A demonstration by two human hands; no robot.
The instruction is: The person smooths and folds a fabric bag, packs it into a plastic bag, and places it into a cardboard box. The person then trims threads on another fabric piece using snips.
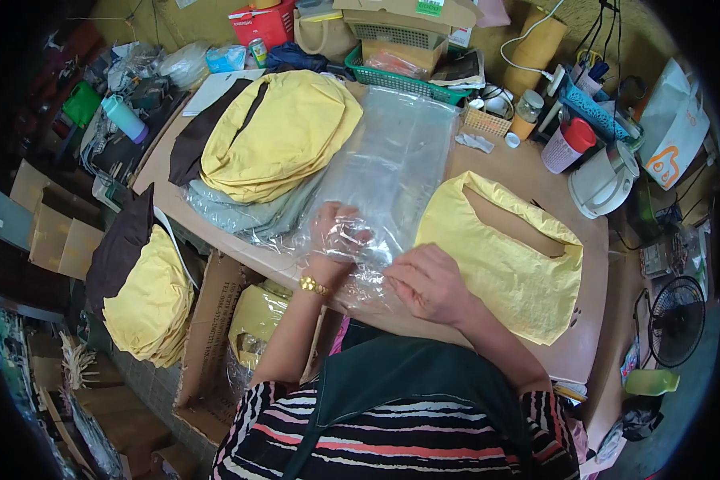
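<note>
Clear plastic bags [392,152] lie flat in the middle of the table, their near end by my hands. My left hand [340,232], with a gold bracelet on the wrist, is under or inside the clear film, fingers apart and partly curled. At the bag's near right edge, my right hand [428,280] has its fingers pinched together on the film. Right of it lies a yellow fabric piece [504,296] with a long opening. A pile of folded yellow fabric [288,128] with dark brown parts rests on plastic-wrapped grey-green items [252,216] at the left.
Another yellow and brown fabric stack [148,308] hangs left of the table. Below it is an open cardboard box [208,344] with a wrapped yellow item. Green basket [408,80], jars, a pink cup [564,144] and a white appliance [604,180] line the back and right.
</note>
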